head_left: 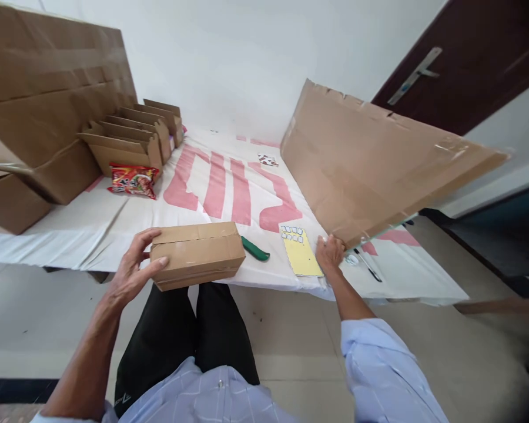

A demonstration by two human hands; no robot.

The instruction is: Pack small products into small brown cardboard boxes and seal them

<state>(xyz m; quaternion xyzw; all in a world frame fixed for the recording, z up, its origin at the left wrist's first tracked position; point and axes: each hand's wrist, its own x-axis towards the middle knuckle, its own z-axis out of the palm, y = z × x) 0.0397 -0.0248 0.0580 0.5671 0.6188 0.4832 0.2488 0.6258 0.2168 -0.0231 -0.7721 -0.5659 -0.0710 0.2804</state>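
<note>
A closed cardboard box [198, 249] rests at the table's front edge. My left hand [139, 261] grips its left end, with the thumb on the near side and the fingers behind. By the bottom corner of a large cardboard panel, my right hand [330, 251] is closed with its fingers curled. What it pinches, if anything, is hidden. Just left of that hand lies a yellow sheet [302, 252] with several small white squares along its top. Between the box and the sheet is a green, curved, handle-like object [255, 249].
The cardboard panel [379, 158] stands on the right, a slim black-and-silver tool [368, 265] beside it. Several open cardboard boxes [127, 135] stand at the left behind a red food packet [133, 180]. A brown-and-white patterned card [268, 160] lies farther back on the white tablecloth [220, 141].
</note>
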